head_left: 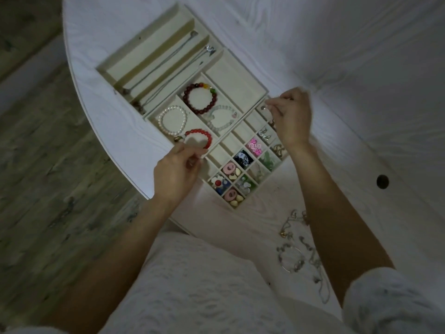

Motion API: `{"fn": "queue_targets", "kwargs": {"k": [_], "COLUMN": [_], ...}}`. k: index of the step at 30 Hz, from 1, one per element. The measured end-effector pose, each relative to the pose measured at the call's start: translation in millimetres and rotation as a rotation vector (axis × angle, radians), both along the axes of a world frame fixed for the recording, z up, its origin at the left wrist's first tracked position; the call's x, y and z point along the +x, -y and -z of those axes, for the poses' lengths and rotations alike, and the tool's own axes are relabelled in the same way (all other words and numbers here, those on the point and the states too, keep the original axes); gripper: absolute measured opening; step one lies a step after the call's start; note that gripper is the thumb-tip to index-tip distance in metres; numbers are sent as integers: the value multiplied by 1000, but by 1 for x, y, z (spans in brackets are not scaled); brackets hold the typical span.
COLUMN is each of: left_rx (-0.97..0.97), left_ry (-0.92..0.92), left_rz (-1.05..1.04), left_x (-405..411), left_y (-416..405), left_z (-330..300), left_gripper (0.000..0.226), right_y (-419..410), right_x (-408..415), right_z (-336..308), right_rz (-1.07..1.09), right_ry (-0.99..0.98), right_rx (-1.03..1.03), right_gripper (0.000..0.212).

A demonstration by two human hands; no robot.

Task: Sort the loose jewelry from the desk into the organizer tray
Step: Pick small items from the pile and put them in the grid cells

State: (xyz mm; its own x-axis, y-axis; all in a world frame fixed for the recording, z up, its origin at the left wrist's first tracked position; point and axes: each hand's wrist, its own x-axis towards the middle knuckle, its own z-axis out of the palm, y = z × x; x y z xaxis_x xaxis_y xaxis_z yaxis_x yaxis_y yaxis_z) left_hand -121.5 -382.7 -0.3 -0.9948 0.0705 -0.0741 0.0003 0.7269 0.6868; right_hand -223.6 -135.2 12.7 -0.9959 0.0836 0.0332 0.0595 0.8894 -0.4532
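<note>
tray (243,73) sat near desk (361,68) left edge, bare desktop beyond it | left hand (177,169) pinched red bracelet (198,139) at tray's near rim | right hand (290,116) pinched something small over the little compartments | loose jewelry (295,251) lay beside right forearm

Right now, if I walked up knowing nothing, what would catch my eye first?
Probably the organizer tray on the white desk, with a dark red bead bracelet and a pearl bracelet in its middle compartments. The left hand is at a bright red bracelet; the right hand pinches something small over the grid.
</note>
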Motion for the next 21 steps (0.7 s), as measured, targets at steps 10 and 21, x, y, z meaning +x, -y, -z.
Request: {"fn": "queue_targets", "kwargs": {"k": [10,21], "left_rx": [9,5], "left_ry": [0,-11], "left_rz": [19,12], "left_x": [-2,-2], "left_y": [1,1], "left_z": [0,0], "left_gripper": [22,17], "right_y": [4,13], "right_x": [-4,-6], "right_z": [1,6], "right_rz": [-48,-15], "right_ry": [62,56], "right_rx": [173,124], "right_gripper": [15,15]}}
